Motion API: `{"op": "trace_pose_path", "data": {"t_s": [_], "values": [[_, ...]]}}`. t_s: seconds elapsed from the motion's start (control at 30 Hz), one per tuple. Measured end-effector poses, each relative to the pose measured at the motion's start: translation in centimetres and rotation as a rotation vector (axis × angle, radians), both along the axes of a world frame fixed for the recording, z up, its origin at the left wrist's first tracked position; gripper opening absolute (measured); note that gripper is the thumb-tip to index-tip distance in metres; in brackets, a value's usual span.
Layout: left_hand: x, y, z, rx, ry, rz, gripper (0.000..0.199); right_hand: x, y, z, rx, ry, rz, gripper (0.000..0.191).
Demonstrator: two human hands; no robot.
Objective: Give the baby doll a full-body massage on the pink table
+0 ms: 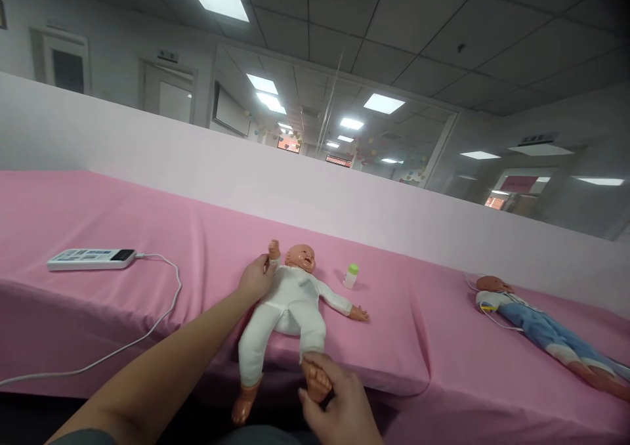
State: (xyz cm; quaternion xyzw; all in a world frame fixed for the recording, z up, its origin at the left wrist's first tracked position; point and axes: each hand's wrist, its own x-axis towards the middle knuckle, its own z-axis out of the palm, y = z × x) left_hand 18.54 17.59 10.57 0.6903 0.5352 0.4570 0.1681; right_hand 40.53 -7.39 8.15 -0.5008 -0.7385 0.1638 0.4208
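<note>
A baby doll (293, 291) in a white suit lies on its back on the pink cloth, its head toward the wall and its legs over the front edge. My left hand (256, 277) is closed round the doll's raised arm on the left, near the wrist. My right hand (339, 399) grips the doll's foot on the right, thumb on one side and fingers on the other. Its other foot hangs free. Beside the doll's head, to the right, stands a small white bottle (351, 276) with a green cap.
A white device (92, 259) with a cable lies on the pink cloth (221, 235) at the left. On the right lies a second doll (541, 330) in blue trousers, with thin tubing. A low white wall (315, 192) runs behind.
</note>
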Motion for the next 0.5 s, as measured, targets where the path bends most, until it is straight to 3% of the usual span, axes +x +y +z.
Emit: {"op": "trace_pose_path", "data": {"t_s": [0.1,0.2,0.37,0.5], "values": [[1.4,-1.0,1.2,0.158,0.363,-0.142,0.03,-0.3,0.5,4.4,-0.014,0.018,-0.021,0.041],[2.3,-1.2,1.7,0.22,0.585,-0.22,0.027,-0.8,2.7,6.4,0.008,0.029,-0.04,0.042],[2.3,-1.0,1.3,0.223,0.698,-0.191,0.018,-1.8,7.4,5.4,0.024,0.053,-0.105,0.05],[1.8,-1.0,0.7,0.175,0.565,-0.163,0.02,-2.1,7.7,4.8,0.013,0.096,-0.091,0.049]]}}
